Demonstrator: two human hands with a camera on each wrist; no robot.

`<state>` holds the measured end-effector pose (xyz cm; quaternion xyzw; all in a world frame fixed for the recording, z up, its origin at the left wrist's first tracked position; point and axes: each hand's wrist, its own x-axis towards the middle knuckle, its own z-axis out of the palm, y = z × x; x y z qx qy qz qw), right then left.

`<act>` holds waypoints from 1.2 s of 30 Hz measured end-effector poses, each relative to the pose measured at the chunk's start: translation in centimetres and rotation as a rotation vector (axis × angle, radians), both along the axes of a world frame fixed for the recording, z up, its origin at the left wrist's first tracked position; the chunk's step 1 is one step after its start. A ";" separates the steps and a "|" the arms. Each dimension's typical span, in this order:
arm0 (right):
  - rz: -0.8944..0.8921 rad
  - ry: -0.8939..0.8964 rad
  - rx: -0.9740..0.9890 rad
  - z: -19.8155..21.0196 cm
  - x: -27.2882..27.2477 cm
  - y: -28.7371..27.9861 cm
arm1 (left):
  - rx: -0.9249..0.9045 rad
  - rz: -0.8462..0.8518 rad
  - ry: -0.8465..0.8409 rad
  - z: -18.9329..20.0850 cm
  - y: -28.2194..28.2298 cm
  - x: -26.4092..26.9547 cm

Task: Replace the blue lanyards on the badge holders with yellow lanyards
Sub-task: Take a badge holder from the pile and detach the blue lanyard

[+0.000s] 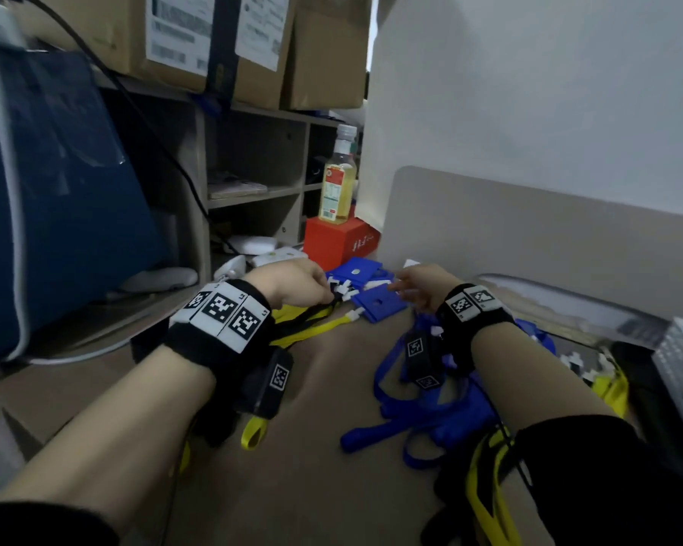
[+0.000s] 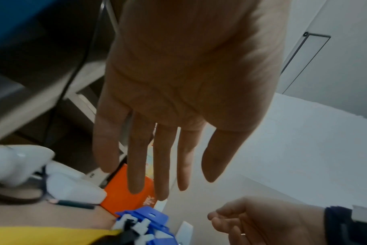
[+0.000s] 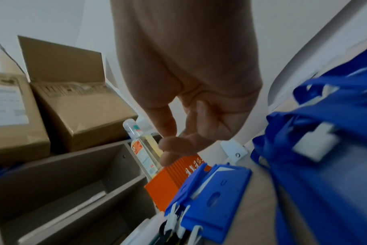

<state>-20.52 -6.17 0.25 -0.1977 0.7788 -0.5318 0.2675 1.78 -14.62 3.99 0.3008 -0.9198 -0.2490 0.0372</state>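
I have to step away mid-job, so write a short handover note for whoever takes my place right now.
Left hand: open, fingers straight, over the clip ends of the yellow lanyards, holding nothing.
Right hand: loosely curled, empty, just above the blue badge holders.
The holders lie stacked at the far middle of the desk, white clips at their near-left edge. Loose blue lanyards are heaped near right; more yellow ones lie at the far right.
Done: blue lanyards appear off. Left: how many holders already carry yellow cannot be told; check each, clip the rest.
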 end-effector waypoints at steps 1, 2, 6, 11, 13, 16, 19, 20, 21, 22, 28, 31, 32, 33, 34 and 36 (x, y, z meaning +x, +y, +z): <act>-0.003 -0.005 -0.007 0.1 0.0 1.1 | 0.003 -0.024 0.016 0.1 0.8 -0.7; -0.011 -0.008 -0.012 0.0 -0.3 2.1 | 0.000 -0.054 0.032 0.2 1.6 -1.4; -0.080 -0.007 -0.006 -0.5 -1.1 7.0 | -0.048 -0.218 0.007 0.2 4.9 -4.1; -0.199 0.034 0.051 -0.9 -2.3 12.8 | 0.035 -0.336 -0.062 -0.5 8.0 -6.9; -0.248 0.063 0.090 -1.3 -2.9 14.6 | 0.040 -0.384 -0.075 -0.8 8.9 -7.9; -0.300 0.101 0.167 -2.0 -4.1 16.5 | 0.000 -0.447 -0.085 -1.1 10.3 -9.4; -0.318 0.125 0.236 -2.1 -4.8 17.8 | -0.001 -0.503 -0.120 -1.3 11.0 -11.1; -0.316 0.120 0.255 -2.0 -5.1 18.1 | 0.001 -0.513 -0.127 -1.3 11.1 -11.6; -0.305 0.113 0.271 -1.8 -5.3 18.3 | 0.005 -0.515 -0.133 -1.4 11.0 -12.2; -0.297 0.115 0.297 -1.7 -5.8 18.3 | 0.010 -0.516 -0.132 -1.5 10.9 -12.8; -0.333 0.108 0.415 -2.6 -9.2 17.4 | 0.057 -0.501 -0.118 -2.5 9.5 -15.8; -0.332 0.091 0.423 -3.4 -10.1 16.5 | 0.081 -0.489 -0.124 -2.7 8.6 -16.6; -0.299 0.083 0.437 -3.6 -10.4 16.0 | 0.083 -0.488 -0.119 -2.6 8.4 -16.9; -0.247 0.077 0.453 -3.8 -10.4 15.4 | 0.083 -0.487 -0.110 -2.6 8.1 -17.1; -0.181 0.071 0.470 -4.0 -10.7 14.7 | 0.083 -0.485 -0.098 -2.7 7.9 -17.4; -0.074 0.059 0.468 -4.4 -11.1 13.5 | 0.101 -0.469 -0.085 -2.8 7.4 -17.9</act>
